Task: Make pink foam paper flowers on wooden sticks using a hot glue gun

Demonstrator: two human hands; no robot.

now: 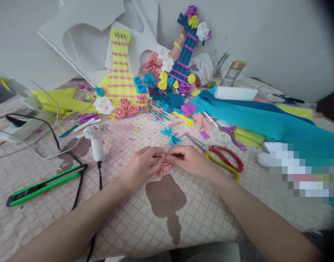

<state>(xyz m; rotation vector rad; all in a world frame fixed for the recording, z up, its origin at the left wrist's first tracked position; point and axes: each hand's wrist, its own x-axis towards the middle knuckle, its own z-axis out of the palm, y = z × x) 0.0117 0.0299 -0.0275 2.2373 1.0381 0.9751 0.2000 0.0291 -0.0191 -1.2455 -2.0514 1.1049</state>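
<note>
Both hands meet above the middle of the table, pinching a small piece of folded pink crepe paper (164, 168). My left hand (145, 162) is closed on its left side, thumb and forefinger together. My right hand (187, 160) closes on it from the right, so fingers cover much of the paper. Just beyond them lies a blue paper flower (171, 135). Scissors (221, 156) with red and yellow handles rest right of my right hand. A white glue gun (96, 142) stands left of my left hand.
A green box cutter (47, 185) and black cable lie at the left. Behind stand a yellow paper guitar (119, 80) and a blue one (185, 58), with paper flowers around them. Blue crepe paper (251, 116) spreads across the right. A brown patch (165, 196) marks the tablecloth in front.
</note>
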